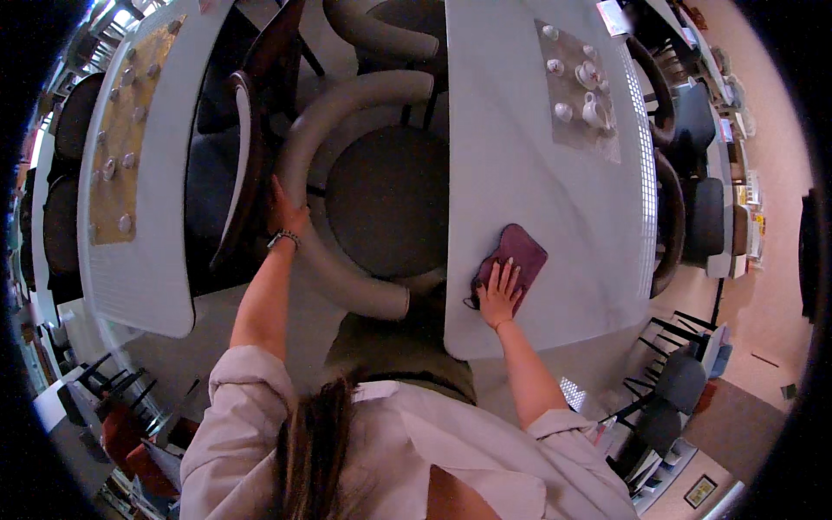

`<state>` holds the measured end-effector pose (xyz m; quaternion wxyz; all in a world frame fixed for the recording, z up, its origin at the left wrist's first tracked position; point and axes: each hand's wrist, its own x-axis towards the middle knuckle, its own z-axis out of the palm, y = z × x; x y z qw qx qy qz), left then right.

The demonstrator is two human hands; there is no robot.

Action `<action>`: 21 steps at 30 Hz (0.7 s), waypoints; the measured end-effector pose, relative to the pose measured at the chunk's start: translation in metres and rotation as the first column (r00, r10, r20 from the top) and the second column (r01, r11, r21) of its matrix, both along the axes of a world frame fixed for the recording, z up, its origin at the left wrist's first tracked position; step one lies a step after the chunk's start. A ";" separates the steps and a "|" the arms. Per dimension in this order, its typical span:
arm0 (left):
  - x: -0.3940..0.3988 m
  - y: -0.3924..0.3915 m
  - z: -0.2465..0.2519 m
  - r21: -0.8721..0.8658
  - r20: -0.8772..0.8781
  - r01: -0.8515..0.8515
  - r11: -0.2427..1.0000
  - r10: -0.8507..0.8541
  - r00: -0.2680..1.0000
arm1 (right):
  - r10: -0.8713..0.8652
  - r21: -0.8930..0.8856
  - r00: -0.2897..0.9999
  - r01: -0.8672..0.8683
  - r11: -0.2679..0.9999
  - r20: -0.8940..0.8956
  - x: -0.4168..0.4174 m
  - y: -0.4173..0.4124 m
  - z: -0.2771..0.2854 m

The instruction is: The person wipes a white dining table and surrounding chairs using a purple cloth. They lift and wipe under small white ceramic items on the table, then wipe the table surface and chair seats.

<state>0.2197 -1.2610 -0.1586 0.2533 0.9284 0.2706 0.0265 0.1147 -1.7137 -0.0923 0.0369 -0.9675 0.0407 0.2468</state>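
Note:
My right hand [500, 292] lies with spread fingers on a folded purple cloth [525, 255], which rests on a white marble-look table [494, 175] near its rounded corner. My left hand [287, 213] rests on the outer side of the curved beige backrest [354, 97] of a round chair; its fingers are partly hidden against the rim. The dark round seat [390, 201] of this chair reaches partly under the table edge. At the table's far end, a white teapot [595, 112] and several cups stand on a patterned runner [569, 140].
A second white table [156, 214] with a gold runner [117, 195] and several small cups is at left. A dark chair with a light-edged back [244, 149] stands between it and my left arm. More chairs [705, 218] line the right side; another beige chair [390, 32] is ahead.

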 end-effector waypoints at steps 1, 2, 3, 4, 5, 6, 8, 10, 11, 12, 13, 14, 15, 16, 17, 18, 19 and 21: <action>-0.002 -0.001 0.002 0.003 -0.010 -0.020 1.000 0.020 1.000 | -0.005 -0.003 1.000 0.005 1.000 -0.015 -0.001 0.000 0.000; -0.003 0.000 0.003 0.004 -0.020 -0.031 1.000 0.031 0.999 | -0.010 -0.007 0.999 0.010 1.000 -0.030 -0.001 0.000 0.001; -0.006 0.003 0.001 0.008 -0.029 -0.047 0.999 0.047 0.998 | -0.009 -0.008 0.999 0.008 1.000 -0.044 0.000 0.002 0.002; -0.008 0.006 0.000 0.012 -0.037 -0.064 0.998 0.064 0.997 | -0.004 -0.001 0.999 0.004 1.000 -0.045 0.000 0.002 0.004; -0.012 0.008 -0.003 0.008 -0.012 -0.051 0.999 0.051 0.999 | 0.000 0.005 0.999 0.000 1.000 -0.047 0.000 0.002 0.006; -0.013 0.007 -0.003 0.000 0.014 -0.035 0.999 0.035 0.999 | 0.002 0.008 0.999 -0.002 1.000 -0.048 0.000 0.001 0.007; -0.013 0.009 -0.003 -0.020 0.070 0.008 1.000 -0.007 0.998 | -0.006 0.010 0.999 0.007 1.000 -0.045 0.001 0.001 0.003; -0.012 0.010 0.002 -0.042 0.126 0.062 0.997 -0.056 0.990 | -0.012 0.011 0.998 0.012 1.000 -0.055 0.001 0.000 0.004; -0.010 0.011 0.000 -0.049 0.104 0.059 0.997 -0.054 0.993 | -0.015 0.012 0.998 0.016 1.000 -0.064 0.000 -0.001 0.005; -0.007 0.013 -0.001 -0.056 0.083 0.052 0.997 -0.047 0.995 | -0.013 0.013 0.997 0.014 1.000 -0.070 0.001 -0.001 0.006; -0.005 0.015 -0.003 -0.063 0.063 0.045 0.997 -0.041 0.997 | -0.006 0.021 0.998 0.008 1.000 -0.066 0.002 -0.001 0.006; -0.002 0.019 -0.003 -0.107 0.061 0.036 0.994 -0.030 0.998 | -0.001 0.028 0.998 0.002 1.000 -0.062 0.003 -0.002 0.005; -0.001 0.021 -0.002 -0.155 0.054 0.032 0.987 -0.024 0.998 | -0.001 0.031 0.998 0.003 1.000 -0.065 0.000 -0.003 0.005; 0.001 0.020 0.000 -0.203 0.047 0.028 0.979 -0.019 0.999 | -0.001 0.034 0.998 0.003 0.999 -0.062 -0.001 -0.004 0.004; 0.003 0.020 -0.001 -0.193 0.076 0.046 0.980 -0.032 0.997 | -0.002 0.036 0.998 0.004 0.999 -0.060 0.000 -0.005 0.002; 0.004 0.025 -0.005 -0.179 0.107 0.063 0.982 -0.044 0.993 | -0.002 0.042 0.998 0.004 0.999 -0.056 0.001 -0.004 0.001; 0.004 0.029 -0.008 -0.164 0.138 0.080 0.983 -0.058 0.989 | 0.009 0.040 0.999 -0.007 0.999 -0.040 -0.001 -0.005 0.001; 0.001 0.033 -0.015 -0.141 0.194 0.108 0.984 -0.079 0.978 | 0.031 0.037 1.000 -0.031 0.999 -0.004 -0.001 -0.006 0.001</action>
